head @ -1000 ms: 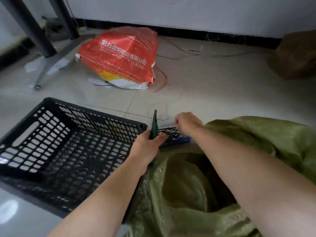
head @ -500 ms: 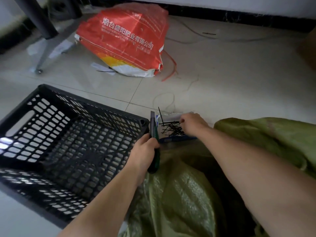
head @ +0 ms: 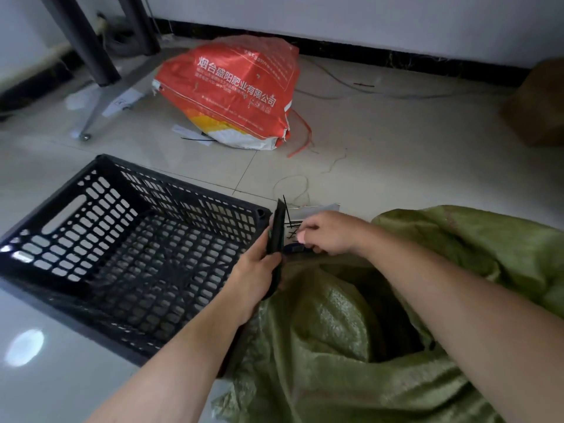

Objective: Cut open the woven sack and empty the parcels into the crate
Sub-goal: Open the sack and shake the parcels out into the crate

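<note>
My left hand has its grip closed round the cutter, long axis upright, frame centre. Right hand over cable ties; I cannot tell its grip. The sack lies lower right, just below both hands; crate left.

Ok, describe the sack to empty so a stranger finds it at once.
Start at the black perforated plastic crate on the tiled floor. The green woven sack lies crumpled right of it, mouth gaping. Unlike the orange-red printed sack by the wall, it is plain and unprinted.
</note>
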A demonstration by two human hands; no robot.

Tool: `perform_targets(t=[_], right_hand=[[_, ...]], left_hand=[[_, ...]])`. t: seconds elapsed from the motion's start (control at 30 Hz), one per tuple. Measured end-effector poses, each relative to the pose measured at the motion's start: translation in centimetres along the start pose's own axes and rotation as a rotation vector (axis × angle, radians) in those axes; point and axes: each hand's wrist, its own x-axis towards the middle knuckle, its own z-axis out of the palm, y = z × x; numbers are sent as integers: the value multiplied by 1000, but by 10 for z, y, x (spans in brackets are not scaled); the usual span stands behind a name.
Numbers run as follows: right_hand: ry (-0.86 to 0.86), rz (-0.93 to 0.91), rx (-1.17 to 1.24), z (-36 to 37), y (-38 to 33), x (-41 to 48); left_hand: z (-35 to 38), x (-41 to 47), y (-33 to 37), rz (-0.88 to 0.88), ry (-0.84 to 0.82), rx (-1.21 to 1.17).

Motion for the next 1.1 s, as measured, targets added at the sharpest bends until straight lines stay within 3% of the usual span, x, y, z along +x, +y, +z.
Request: perform_targets(t=[0.1, 0.3, 0.43, 0.7, 0.8, 0.9, 1.1], right_hand=[[-137, 12, -328, 6, -12, -31], [-390, 59, -607, 60, -29, -75], [-446, 100, -693, 70, -33, -83], [-530, 273, -1008, 27, -15, -92], [-476, 262, -980, 14, -1, -99], [-418, 262, -780, 14, 11, -101], [-254, 201, -613, 27, 21, -91]], left_hand=[[-4, -16, -10, -24, 12, 16], [-14, -40, -40, -24, 57, 87], [-11, -64, -44, -85, 133, 276], [-7, -72, -94, -248, 127, 660], [-4, -67, -116, -281, 117, 754], [0, -56, -138, -245, 112, 811], [3, -30, -165, -268, 174, 722]])
